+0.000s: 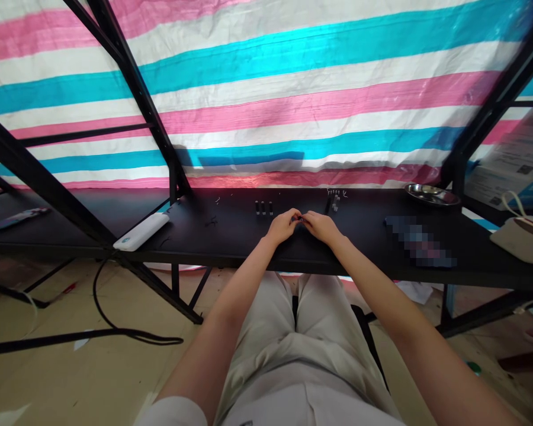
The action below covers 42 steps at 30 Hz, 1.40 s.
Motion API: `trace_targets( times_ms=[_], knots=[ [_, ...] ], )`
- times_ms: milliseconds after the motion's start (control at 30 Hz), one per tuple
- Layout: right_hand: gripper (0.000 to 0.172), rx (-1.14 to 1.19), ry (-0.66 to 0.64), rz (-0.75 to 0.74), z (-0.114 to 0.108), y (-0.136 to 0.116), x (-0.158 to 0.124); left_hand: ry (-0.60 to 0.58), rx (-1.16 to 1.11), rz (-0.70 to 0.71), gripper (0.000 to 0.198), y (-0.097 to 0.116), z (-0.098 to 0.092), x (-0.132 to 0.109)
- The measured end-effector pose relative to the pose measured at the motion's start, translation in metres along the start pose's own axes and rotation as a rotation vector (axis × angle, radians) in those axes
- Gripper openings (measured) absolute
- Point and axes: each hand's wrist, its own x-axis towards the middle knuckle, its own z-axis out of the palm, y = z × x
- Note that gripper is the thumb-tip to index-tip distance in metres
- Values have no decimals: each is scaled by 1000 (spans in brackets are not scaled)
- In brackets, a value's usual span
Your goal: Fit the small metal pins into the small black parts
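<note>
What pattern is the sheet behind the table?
The sheet has pink, white and cyan stripes; head view.

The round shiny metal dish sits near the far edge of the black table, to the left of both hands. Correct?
No, the side is wrong. The head view shows the round shiny metal dish near the far edge of the black table, but to the right of both the left hand and the right hand.
</note>
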Motion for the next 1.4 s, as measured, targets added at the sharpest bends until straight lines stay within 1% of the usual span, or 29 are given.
trace_targets(
  times_ms=[100, 167, 233, 333, 433, 500, 600, 667, 1067, 1233, 1400],
  knots=[
    [22, 24, 17, 38, 2, 1, 0, -7, -21, 0, 27, 1, 1, 0],
    [21, 57, 61, 111, 3, 6, 0, 19, -26, 8, 30, 1, 1, -1],
    [19, 89, 125, 251, 5, 15, -1, 61, -19, 17, 28, -1, 0, -1],
    [17, 112, 202, 557, 5, 35, -6, 121, 3, 5, 21, -6, 1, -1],
    [16, 118, 172, 796, 3, 52, -10, 141, 12, -8, 18, -10, 2, 0],
    [18, 130, 116, 885, 2, 57, -10, 135, 15, -6, 17, -11, 3, 0],
    [20, 151, 36, 916, 2, 58, -7, 124, 26, -16, 16, -11, 3, 0],
    [20, 150, 17, 917, 3, 57, -5, 118, 32, -25, 16, -12, 3, 0],
    [21, 182, 13, 921, 8, 64, -1, 101, 29, -30, 16, -10, 1, 0],
    [20, 141, -28, 930, 5, 65, -5, 111, 30, -17, 15, -12, 2, 0],
    [23, 129, 2, 956, -1, 64, -10, 107, 49, -27, 16, -11, 2, 0]
  ],
)
